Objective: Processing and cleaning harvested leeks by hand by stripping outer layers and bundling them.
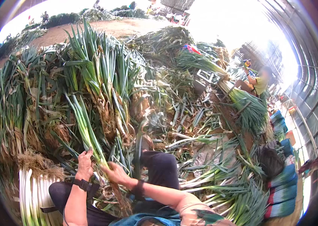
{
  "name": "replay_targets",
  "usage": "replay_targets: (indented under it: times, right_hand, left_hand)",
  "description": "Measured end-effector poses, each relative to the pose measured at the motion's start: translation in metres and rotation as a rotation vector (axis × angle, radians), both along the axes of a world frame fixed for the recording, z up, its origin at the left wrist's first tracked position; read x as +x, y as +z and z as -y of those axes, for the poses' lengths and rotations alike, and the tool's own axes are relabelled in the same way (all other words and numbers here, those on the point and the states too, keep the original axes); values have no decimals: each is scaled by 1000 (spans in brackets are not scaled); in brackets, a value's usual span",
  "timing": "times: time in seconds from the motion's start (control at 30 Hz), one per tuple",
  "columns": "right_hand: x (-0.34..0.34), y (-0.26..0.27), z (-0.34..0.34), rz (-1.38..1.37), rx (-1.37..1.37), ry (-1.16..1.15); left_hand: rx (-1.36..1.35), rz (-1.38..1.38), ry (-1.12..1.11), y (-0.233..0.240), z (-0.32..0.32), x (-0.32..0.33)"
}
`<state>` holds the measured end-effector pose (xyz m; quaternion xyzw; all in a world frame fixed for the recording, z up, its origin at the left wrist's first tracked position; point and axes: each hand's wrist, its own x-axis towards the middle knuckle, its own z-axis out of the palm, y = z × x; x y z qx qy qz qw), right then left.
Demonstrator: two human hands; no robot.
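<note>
Between my knees is a green onion stalk (85, 130), its green leaves pointing up and away, its brown rooted end down near my lap. My left hand (85, 164) has its fingers on the leafy upper part. My right hand (114, 173) is closed around the stalk lower down, to the right of my left hand. Beside my left knee stands a bundle of cleaned white green onion stems (36, 190), roots up. Beyond my hands, untrimmed green onions (99, 70) stand in a tall heap with dry brown leaves and roots.
Loose green onions (218, 180) lie to my right. Behind them is a large tied bundle (243, 104) on a wooden rack, near a white plastic stool (205, 76). A co-worker (256, 82) sits at the upper right. Wrapped bundles (283, 192) line the right side. Leaf scraps cover the ground.
</note>
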<state>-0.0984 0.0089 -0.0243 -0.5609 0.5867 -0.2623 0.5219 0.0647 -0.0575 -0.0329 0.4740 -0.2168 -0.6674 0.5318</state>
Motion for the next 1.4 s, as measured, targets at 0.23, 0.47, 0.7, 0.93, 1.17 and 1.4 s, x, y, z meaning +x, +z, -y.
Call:
replay_targets:
  times: [0.23,0.47,0.7,0.93,1.17,1.4]
  right_hand:
    - [-28,25,-9,-204,-326,-77]
    - [-94,35,-3,-270,-26,198]
    - [-88,78,93,593,91,-78]
    - [-92,61,96,52,-66,-254]
    - [-103,50,132,891,188,-255]
    - [-114,59,122,1076,162,-19]
  left_hand:
    - [-166,111,23,64,-19,-4]
    - [-269,-34,-48,74,-26,-38]
    - [-349,46,-319,70,-19,-98]
    - [-868,1125,-353,26,-21,-99]
    - [-185,648,-427,-19,-78,-80]
    - [-153,1037,-577,7,-70,-29]
